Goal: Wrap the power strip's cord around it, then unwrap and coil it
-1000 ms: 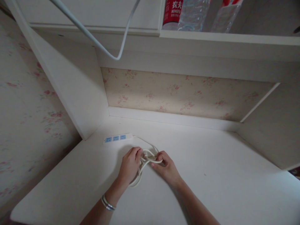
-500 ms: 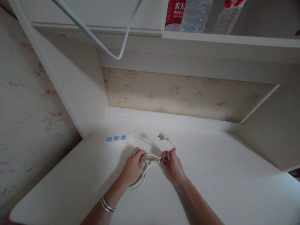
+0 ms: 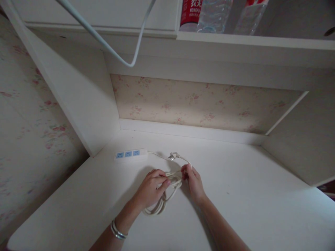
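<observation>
Head view: power strip point(image 3: 131, 153) ahead; my left hand point(image 3: 151, 188) pinches cord point(image 3: 161, 207), right hand point(image 3: 194, 183) seemingly too; plug point(image 3: 173, 155) now nearer the strip.

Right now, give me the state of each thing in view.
Power strip, face up, nothing plugged in
Plug, unplugged
Cord, loosely coiled
Left hand, closed on the cord
Right hand, gripping the cord near the plug
Bangles, worn
Bottles, upright, tops out of frame
Pale cable, bent
</observation>
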`<state>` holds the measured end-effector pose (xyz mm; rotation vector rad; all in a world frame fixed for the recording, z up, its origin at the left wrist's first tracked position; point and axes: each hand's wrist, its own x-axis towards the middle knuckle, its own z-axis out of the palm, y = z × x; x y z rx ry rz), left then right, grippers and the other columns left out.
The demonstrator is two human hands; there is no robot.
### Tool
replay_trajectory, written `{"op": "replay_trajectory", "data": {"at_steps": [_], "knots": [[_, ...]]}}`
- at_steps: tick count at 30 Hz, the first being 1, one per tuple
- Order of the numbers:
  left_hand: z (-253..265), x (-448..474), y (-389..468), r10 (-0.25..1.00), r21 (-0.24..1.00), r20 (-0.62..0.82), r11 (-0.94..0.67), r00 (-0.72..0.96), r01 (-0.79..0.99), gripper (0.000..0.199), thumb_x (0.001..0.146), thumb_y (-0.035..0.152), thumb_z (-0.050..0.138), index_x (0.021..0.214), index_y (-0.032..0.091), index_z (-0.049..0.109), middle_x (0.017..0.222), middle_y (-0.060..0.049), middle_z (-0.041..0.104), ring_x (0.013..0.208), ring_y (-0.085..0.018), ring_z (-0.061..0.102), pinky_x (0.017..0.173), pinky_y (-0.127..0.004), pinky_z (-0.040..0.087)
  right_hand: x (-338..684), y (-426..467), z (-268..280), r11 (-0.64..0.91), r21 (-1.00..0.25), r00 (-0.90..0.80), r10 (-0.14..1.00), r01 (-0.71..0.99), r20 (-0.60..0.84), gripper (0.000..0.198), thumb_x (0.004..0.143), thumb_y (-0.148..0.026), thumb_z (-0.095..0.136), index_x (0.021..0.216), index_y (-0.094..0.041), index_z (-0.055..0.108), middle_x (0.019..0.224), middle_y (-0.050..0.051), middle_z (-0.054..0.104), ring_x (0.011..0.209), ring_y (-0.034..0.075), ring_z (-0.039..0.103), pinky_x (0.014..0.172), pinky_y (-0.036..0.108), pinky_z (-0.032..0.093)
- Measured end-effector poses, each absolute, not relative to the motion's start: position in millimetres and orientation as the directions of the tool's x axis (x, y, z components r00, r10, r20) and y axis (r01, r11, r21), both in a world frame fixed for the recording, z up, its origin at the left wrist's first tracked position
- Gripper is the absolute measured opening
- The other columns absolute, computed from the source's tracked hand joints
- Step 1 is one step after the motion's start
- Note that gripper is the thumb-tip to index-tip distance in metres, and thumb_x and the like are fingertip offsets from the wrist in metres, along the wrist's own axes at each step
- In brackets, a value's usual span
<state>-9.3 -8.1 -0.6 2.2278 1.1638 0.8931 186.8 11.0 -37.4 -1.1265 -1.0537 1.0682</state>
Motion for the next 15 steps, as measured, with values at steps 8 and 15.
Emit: {"op": "replay_trajectory", "data": {"at_steps": [8,15], "knots": [[-23.1,-20.5,9.4,0.954,0.546,0.221,-0.292,0.201,0.785,0.027,0.089,0.035,0.045,0.093,0.019,0.066,0.091,-0.007,0.067,0.09,-0.02,0.058,0.084,-0.03,0.039,192.8,11.6,-34.6,0.17,-0.985,0.241,0.955,0.031,0.172,0.041,0.088,-0.051,0.047,0.064,-0.019,0.053,0.055,-0.004,0.041,0.054,0.011,0.036,0.053,0.026,0.027],[-21.7,-17.4,7.2,0.952,0.511,0.098,-0.299,0.291,0.806,0.043,0.094,0.037,0.032,0.073,0.02,0.066,0.079,-0.005,0.068,0.077,-0.017,0.059,0.069,-0.026,0.035,193.9,12.6,-35.4,0.158,-0.976,0.141,0.981,-0.153,0.136,0.021,0.083,-0.041,0.058,0.08,-0.021,0.063,0.069,0.001,0.057,0.069,0.016,0.05,0.066,0.028,0.037]]}}
